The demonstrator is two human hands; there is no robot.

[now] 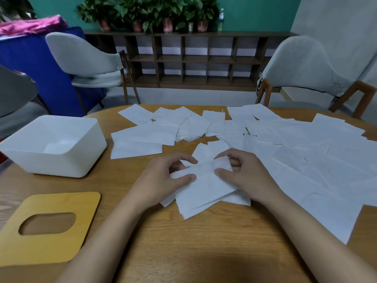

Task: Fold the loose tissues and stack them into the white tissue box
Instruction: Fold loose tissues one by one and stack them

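Observation:
A white tissue [206, 187] lies partly folded on the wooden table in front of me. My left hand [163, 180] pinches its left edge between thumb and fingers. My right hand [242, 174] pinches its right side, fingers curled over the upper flap. The white tissue box [81, 160] stands open at the left, with some white tissue at its bottom. Several loose tissues [306, 144] lie spread across the table's back and right.
The box's wooden lid [67, 242], with an oval slot, lies flat at the near left. Grey chairs stand beyond the table at left [85, 58] and right [306, 66]. A dark shelf [193, 58] with potted plants lines the far wall.

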